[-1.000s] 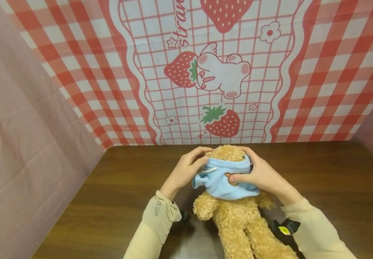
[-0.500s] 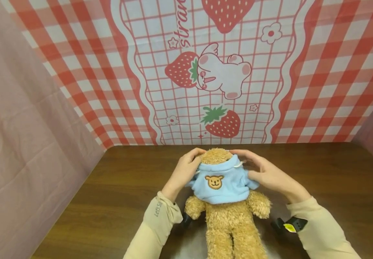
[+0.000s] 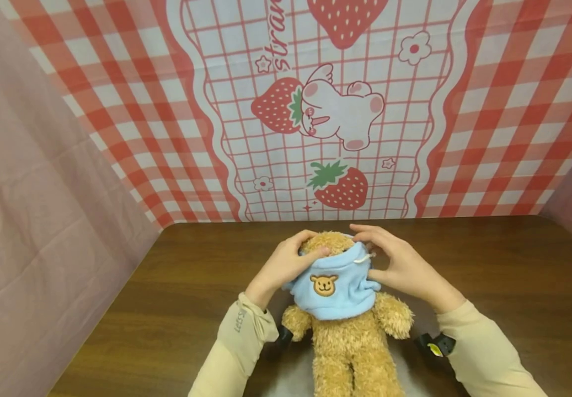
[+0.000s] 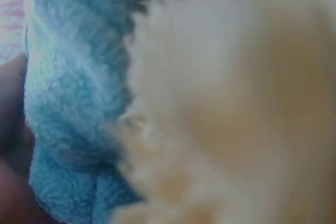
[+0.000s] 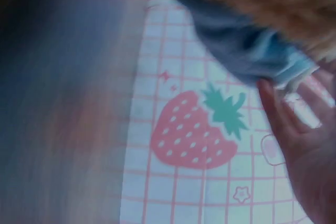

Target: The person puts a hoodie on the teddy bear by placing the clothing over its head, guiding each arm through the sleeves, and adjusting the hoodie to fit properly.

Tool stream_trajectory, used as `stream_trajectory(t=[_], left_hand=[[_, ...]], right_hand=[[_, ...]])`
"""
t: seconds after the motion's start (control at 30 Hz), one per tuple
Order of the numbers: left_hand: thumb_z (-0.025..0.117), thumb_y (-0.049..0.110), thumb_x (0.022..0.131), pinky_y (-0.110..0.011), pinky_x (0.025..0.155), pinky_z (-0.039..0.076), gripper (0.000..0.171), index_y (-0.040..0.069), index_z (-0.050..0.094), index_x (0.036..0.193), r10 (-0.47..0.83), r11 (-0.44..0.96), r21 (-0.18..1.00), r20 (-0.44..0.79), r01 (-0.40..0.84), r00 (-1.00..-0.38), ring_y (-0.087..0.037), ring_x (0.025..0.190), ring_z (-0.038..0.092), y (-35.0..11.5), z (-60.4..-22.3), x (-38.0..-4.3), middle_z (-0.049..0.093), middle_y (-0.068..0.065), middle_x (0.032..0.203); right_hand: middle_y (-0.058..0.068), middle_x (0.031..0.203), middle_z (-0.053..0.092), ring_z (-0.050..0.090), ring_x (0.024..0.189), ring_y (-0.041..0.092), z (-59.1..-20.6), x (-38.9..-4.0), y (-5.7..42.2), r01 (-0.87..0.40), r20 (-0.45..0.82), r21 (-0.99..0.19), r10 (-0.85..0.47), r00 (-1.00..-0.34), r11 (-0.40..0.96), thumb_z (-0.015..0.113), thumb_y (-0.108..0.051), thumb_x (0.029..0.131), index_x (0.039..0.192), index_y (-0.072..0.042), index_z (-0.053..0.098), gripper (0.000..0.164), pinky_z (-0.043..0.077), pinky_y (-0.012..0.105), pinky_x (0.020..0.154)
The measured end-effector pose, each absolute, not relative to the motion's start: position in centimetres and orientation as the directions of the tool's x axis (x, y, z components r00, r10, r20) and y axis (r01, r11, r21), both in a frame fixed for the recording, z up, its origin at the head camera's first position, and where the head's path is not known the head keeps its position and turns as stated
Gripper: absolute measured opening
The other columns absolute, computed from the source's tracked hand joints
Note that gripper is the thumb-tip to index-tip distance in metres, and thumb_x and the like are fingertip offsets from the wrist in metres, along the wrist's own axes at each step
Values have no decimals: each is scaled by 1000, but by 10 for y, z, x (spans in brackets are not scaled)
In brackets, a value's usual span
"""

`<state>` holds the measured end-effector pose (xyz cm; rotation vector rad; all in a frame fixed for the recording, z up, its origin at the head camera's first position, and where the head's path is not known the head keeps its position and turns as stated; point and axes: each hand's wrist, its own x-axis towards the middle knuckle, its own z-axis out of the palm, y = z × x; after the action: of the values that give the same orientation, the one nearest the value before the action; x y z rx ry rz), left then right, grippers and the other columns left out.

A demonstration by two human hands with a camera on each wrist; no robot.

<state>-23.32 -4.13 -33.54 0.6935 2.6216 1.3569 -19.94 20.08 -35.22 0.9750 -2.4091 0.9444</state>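
A golden-brown plush teddy bear [image 3: 347,353] lies with its legs toward me. A light blue doll shirt [image 3: 342,298] with an embroidered bear face covers its face and upper body; the top of its head shows above the collar, and both its arms lie below the hem. My left hand [image 3: 286,264] grips the shirt at the collar, thumb in front, the other fingers mostly hidden behind the head. With fingers spread, my right hand [image 3: 400,264] touches the shirt's other side, thumb by the sleeve. In the right wrist view its thumb [image 5: 268,93] meets the blue cloth.
A dark brown wooden table [image 3: 176,314] lies under the bear. Behind it hangs a red-and-white checked cloth [image 3: 405,121] with strawberries, and a pink curtain [image 3: 42,193] is at the left. Black wrist devices [image 3: 437,343] sit near the sleeves.
The bear has turned from a tilt to nearly straight and shifted left. The shirt's embroidered face has come into view, and the hem sits slightly lower. My left thumb has moved onto the collar.
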Motion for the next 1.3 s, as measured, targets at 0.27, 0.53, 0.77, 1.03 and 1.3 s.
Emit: stream_trajectory(t=[0.27, 0.53, 0.77, 1.03, 1.3], left_hand=[[65, 29, 84, -28, 81, 46, 37, 17, 57, 118, 587, 316, 871, 131, 375, -799, -12, 91, 56, -46, -335, -234, 59, 0, 111], [66, 22, 83, -30, 73, 50, 36, 14, 58, 117, 595, 175, 916, 194, 361, -780, -13, 82, 61, -50, -330, -233, 62, -6, 105], [61, 13, 86, -26, 67, 51, 34, 7, 56, 119, 554, 30, 961, 212, 274, -805, -11, 75, 61, -52, -329, -234, 60, -12, 107], [58, 17, 89, -25, 68, 49, 34, 8, 51, 121, 599, -61, 973, 214, 222, -772, -10, 78, 58, -48, -334, -234, 55, -9, 114], [57, 14, 89, -23, 70, 47, 35, 11, 49, 123, 585, -26, 961, 239, 277, -775, -9, 76, 55, -39, -334, -230, 49, -6, 121]], right_hand=[[3, 108, 62, 56, 94, 14, -356, -203, 205, -789, 733, -48, -515, -445, 613, 73, -26, 57, 98, -11, 63, 45, 43, 28, 79], [11, 104, 64, 55, 99, 28, -356, -207, 189, -879, 828, 43, -510, -234, 474, 61, -20, 73, 71, -10, 57, 11, 38, 29, 94], [20, 106, 61, 52, 112, 26, -360, -203, 176, -921, 899, -83, -369, -234, 381, 53, -24, 88, 67, -8, 52, 26, 39, 24, 96], [11, 85, 64, 55, 86, 27, -361, -203, 173, -856, 910, 2, -356, -213, 517, 48, -22, 87, 61, -8, 43, 30, 37, 36, 90], [2, 59, 49, 52, 61, 22, -374, -209, 180, -775, 922, -8, -294, -250, 632, 38, -1, 68, 64, -7, 40, 7, 40, 38, 79]])
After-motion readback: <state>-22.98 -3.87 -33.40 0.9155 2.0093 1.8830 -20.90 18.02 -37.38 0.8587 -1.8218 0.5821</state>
